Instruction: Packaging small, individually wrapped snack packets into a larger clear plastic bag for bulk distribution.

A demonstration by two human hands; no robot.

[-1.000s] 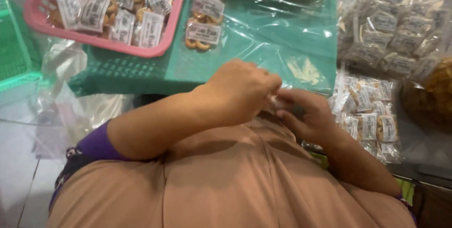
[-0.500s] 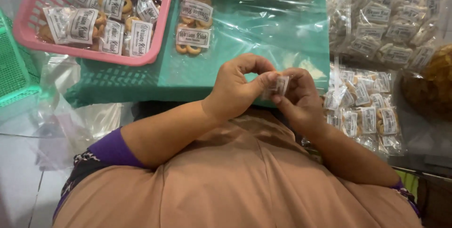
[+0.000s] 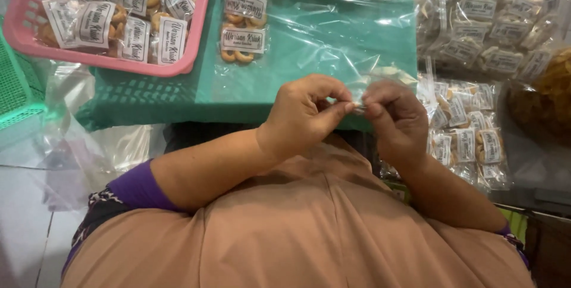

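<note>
A small clear packet (image 3: 359, 107) is pinched between both hands, near the body at the green table (image 3: 309, 44) edge — left hand (image 3: 303, 115) and right hand (image 3: 395, 118), each grip clamped on it. Labelled snack packs (image 3: 470, 139) are piled right — within reach.

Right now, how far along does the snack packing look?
Done: labelled packets fill the pink basket, two lie on the green crate, more piled at right. In hand: left hand and right hand pinch one small clear piece. Left: clear film lies unused.
</note>
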